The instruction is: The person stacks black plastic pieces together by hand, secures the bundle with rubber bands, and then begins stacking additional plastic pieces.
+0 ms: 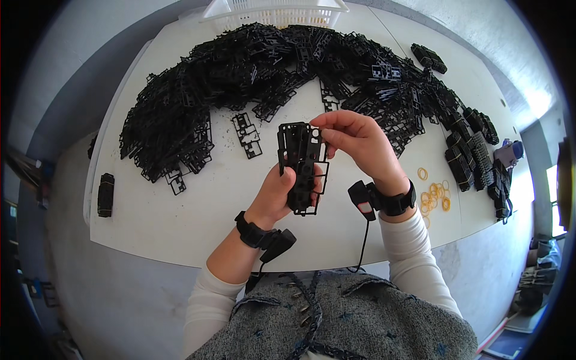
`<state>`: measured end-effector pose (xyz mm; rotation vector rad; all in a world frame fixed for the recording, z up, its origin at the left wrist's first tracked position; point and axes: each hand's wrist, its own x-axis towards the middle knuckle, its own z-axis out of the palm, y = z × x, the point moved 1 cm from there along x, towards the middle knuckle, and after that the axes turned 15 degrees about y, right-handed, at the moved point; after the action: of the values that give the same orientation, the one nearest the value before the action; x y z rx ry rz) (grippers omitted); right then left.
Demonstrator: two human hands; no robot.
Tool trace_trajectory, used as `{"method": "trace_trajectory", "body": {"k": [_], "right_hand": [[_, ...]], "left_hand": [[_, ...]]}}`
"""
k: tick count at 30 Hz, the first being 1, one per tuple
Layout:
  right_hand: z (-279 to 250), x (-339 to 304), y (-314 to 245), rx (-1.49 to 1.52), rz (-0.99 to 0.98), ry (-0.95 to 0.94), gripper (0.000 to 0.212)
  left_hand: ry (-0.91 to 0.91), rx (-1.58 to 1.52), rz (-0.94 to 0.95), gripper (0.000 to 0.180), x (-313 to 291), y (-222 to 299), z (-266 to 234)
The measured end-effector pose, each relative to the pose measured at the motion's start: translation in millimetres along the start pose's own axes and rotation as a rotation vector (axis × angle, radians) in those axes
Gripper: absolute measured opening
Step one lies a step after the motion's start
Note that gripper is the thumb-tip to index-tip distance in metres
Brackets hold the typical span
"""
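My left hand (pixel 277 191) is closed round a stack of black plastic frames (pixel 302 171), held upright above the near middle of the table. At the stack's upper right, my right hand (pixel 354 139) pinches the edge of one frame (pixel 323 168), which sticks out a little to the right of the others. A single loose frame (pixel 246 135) lies on the table to the left of the stack. Behind both hands, a large heap of similar black frames (pixel 222 78) curves across the table. My left fingers are partly hidden behind the stack.
Rubber bands (pixel 433 197) lie scattered to the right. Banded bundles of frames (pixel 459 161) sit at the right edge, near a purple cup (pixel 509 153). One more bundle (pixel 105 195) lies at the far left. A white plastic basket (pixel 273 13) stands at the back of the white table (pixel 180 225).
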<state>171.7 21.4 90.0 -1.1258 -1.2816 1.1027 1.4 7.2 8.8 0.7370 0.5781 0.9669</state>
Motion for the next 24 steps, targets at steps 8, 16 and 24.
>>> {"method": "trace_trajectory", "body": {"k": [8, 16, 24], "right_hand": [[3.5, -1.7, 0.4, 0.019, 0.028, -0.005, 0.016], [6.5, -2.3, 7.5, -0.002, -0.096, 0.059, 0.008], [12.8, -5.2, 7.6, 0.016, -0.056, 0.14, 0.006]], "left_hand": [[-0.001, -0.008, -0.02, 0.074, 1.0, -2.3, 0.4], [-0.048, 0.029, -0.001, 0.074, 1.8, -3.7, -0.6], [-0.109, -0.031, 0.068, 0.071, 3.2, -5.2, 2.9]]}}
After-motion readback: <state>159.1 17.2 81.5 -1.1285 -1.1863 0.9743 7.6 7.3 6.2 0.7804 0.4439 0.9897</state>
